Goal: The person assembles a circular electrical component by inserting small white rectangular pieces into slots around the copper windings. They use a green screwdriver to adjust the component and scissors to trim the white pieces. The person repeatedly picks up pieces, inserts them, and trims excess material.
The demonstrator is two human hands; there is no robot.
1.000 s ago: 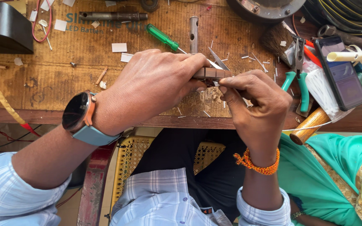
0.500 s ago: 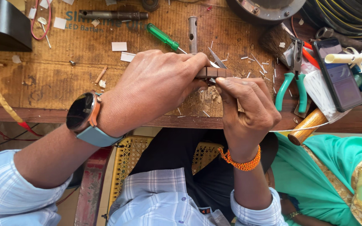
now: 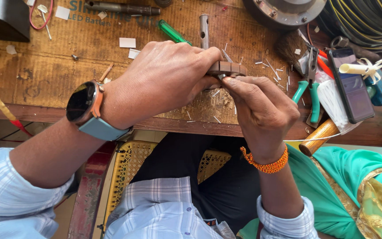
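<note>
The left hand [image 3: 164, 84] reaches in from the lower left, forearm slanting up across the bench edge, knuckles up and back of the hand toward the camera. Its fingers curl down and close on a small brown slotted block [image 3: 228, 68], gripping it at its left end; a watch [image 3: 82, 102] with a light blue strap sits on that wrist. The right hand [image 3: 261, 113] comes up from below, wrist bent, with an orange thread band [image 3: 266, 163] around it. Its thumb and forefinger are pinched together right under the block, touching its lower edge; they seem to hold something thin and pale there, though it is too small to be sure. The other right fingers are folded loosely into the palm.

The block is held just above the cardboard-covered bench [image 3: 45, 75], near its front edge, between the two hands.

Short white slivers [image 3: 270, 66] lie scattered on the cardboard around and beyond the block. A green-handled screwdriver [image 3: 173, 32] lies just past the left knuckles, and a grey metal tube [image 3: 204, 28] beside it. To the right are teal-handled pliers [image 3: 308, 86], a phone [image 3: 351, 84] and a wooden handle [image 3: 319, 136] sticking out over the edge. Below the bench, a yellow latticed seat [image 3: 129, 168] shows beside the person's dark trousers.
</note>
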